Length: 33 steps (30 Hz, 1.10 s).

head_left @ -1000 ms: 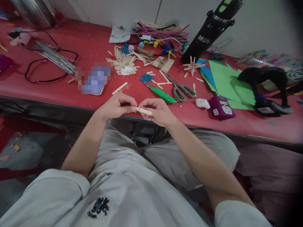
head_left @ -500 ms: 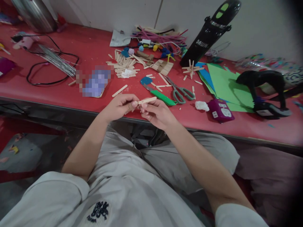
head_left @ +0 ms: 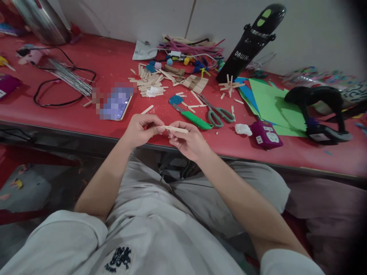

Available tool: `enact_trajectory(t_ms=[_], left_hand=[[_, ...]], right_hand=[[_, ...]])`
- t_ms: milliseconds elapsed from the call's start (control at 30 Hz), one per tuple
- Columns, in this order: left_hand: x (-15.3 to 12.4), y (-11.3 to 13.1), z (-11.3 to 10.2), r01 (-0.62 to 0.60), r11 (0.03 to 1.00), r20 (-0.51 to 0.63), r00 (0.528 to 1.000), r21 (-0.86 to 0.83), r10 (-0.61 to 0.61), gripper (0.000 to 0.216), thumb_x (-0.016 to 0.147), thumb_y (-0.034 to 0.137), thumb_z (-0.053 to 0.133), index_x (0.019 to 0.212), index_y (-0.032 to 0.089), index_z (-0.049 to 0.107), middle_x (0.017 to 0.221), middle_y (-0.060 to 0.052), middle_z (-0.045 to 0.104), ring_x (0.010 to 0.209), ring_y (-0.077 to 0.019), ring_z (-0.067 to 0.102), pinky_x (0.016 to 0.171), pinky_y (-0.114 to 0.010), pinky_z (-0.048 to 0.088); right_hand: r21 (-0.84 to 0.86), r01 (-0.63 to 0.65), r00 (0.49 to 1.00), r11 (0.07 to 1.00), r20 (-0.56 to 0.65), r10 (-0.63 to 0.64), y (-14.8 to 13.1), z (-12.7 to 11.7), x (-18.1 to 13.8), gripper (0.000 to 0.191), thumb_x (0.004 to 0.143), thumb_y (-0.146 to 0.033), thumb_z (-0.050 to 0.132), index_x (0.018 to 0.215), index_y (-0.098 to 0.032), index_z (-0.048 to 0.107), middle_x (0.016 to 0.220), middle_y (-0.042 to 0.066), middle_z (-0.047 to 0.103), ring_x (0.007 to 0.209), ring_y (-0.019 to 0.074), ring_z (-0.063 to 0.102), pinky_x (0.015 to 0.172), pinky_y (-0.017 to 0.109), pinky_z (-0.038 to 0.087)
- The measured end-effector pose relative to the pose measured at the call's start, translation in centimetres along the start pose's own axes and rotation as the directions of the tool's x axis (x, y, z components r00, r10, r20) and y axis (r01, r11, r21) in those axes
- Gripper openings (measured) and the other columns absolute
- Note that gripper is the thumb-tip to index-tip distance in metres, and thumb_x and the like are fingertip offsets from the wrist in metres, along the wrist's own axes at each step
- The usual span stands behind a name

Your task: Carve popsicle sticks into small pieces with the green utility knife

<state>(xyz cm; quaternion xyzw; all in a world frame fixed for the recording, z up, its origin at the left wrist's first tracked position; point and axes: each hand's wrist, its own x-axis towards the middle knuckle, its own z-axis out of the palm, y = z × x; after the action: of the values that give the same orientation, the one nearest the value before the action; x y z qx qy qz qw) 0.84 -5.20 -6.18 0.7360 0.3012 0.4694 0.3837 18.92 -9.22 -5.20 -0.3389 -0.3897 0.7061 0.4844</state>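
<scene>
A pale wooden craft stick lies level between my hands, just above the table's front edge. My left hand pinches its left end between thumb and fingers. My right hand is closed around its middle and right part, with the fingers curled under it. Beyond the hands, a green-handled knife and grey-handled scissors lie on the red table. Another craft stick is partly hidden behind my left hand.
A heap of craft sticks lies farther back, near a phone. Right of the scissors are a purple box, white crumpled tissue and green paper sheets. A black bottle stands behind.
The craft stick has tilted: its right end, raised before, now dips slightly. Both hands keep hold of it in nearly the same place. The camera view has shifted slightly.
</scene>
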Motion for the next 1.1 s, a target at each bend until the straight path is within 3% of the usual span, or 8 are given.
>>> enact_trajectory(t_ms=[233,367,467,567,633,733,833,1100], left_hand=[[-0.2,0.2,-0.2,0.083,0.973,-0.002,0.996,-0.215,-0.085,0.025,0.077,0.039,0.076,0.069,0.016,0.070,0.055,-0.001,0.062,0.044,-0.0074,0.048,0.044,-0.021,0.038],[-0.2,0.2,-0.2,0.144,0.967,0.022,0.990,-0.209,-0.143,0.025,0.077,0.039,0.076,0.071,0.016,0.072,0.051,0.000,0.060,0.041,-0.0061,0.045,0.039,-0.020,0.034],[-0.1,0.3,-0.1,0.170,0.971,0.025,0.985,-0.166,-0.169,0.026,0.078,0.041,0.075,0.072,0.016,0.073,0.050,0.001,0.058,0.039,-0.0051,0.042,0.038,-0.020,0.031],[-0.1,0.5,0.1,0.182,0.974,0.020,0.983,-0.134,-0.181,0.025,0.077,0.039,0.075,0.070,0.015,0.071,0.050,0.002,0.057,0.040,-0.0043,0.041,0.039,-0.019,0.031],[0.0,0.7,0.2,0.203,0.973,0.015,0.979,-0.114,-0.202,0.024,0.077,0.037,0.074,0.070,0.015,0.071,0.050,0.003,0.056,0.041,-0.0041,0.041,0.040,-0.019,0.032],[0.1,1.0,0.3,0.236,0.968,0.007,0.972,-0.084,-0.236,0.021,0.077,0.035,0.073,0.072,0.014,0.072,0.049,0.003,0.054,0.041,-0.0044,0.041,0.040,-0.020,0.031],[0.2,1.1,0.4,0.253,0.966,-0.005,0.967,-0.060,-0.254,0.020,0.077,0.034,0.072,0.073,0.014,0.073,0.049,0.004,0.053,0.041,-0.0045,0.040,0.041,-0.020,0.030],[0.4,1.1,0.6,0.208,0.977,0.040,0.977,0.042,-0.210,0.025,0.077,0.038,0.071,0.069,0.015,0.068,0.056,0.003,0.055,0.049,-0.0062,0.042,0.046,-0.021,0.032]], right_hand=[[-0.001,0.161,0.971,0.987,-0.178,-0.159,-0.3,-0.6,0.6,0.019,0.063,-0.025,0.081,0.067,-0.017,0.064,0.059,-0.003,0.054,0.052,0.0056,0.042,0.047,0.020,0.035],[-0.273,0.243,0.911,0.931,-0.264,-0.316,-1.6,-2.6,1.4,0.020,0.069,-0.031,0.082,0.069,-0.019,0.067,0.058,-0.003,0.053,0.049,0.0063,0.043,0.046,0.022,0.038],[-0.571,0.283,0.785,0.771,-0.324,-0.528,-3.0,-5.9,3.1,0.023,0.077,-0.039,0.076,0.071,-0.020,0.065,0.063,0.000,0.057,0.052,0.0092,0.050,0.051,0.025,0.044],[-0.770,0.332,0.679,0.545,-0.206,-0.705,-4.2,-9.7,4.9,0.033,0.088,-0.040,0.063,0.118,-0.026,0.064,0.117,0.011,0.065,0.095,0.0218,0.068,0.074,0.037,0.055],[-0.838,0.289,0.706,0.463,-0.140,-0.694,-4.7,-11.1,5.4,0.050,0.087,-0.037,0.063,0.136,-0.028,0.052,0.140,0.014,0.054,0.117,0.0274,0.062,0.084,0.042,0.054],[-0.742,0.269,0.834,0.614,-0.139,-0.534,-4.9,-10.2,4.5,0.039,0.084,-0.027,0.062,0.123,-0.024,0.063,0.127,0.013,0.065,0.111,0.0259,0.066,0.084,0.041,0.056],[-0.617,0.290,0.940,0.731,0.039,-0.340,-5.1,-7.2,2.2,0.035,0.081,-0.022,0.063,0.116,-0.023,0.068,0.113,0.007,0.073,0.102,0.0221,0.069,0.082,0.037,0.058],[-0.667,0.195,0.981,0.719,0.123,-0.152,-4.6,-3.5,-0.1,0.026,0.083,-0.035,0.072,0.100,-0.015,0.074,0.081,0.005,0.075,0.068,0.0124,0.065,0.068,0.027,0.055]])
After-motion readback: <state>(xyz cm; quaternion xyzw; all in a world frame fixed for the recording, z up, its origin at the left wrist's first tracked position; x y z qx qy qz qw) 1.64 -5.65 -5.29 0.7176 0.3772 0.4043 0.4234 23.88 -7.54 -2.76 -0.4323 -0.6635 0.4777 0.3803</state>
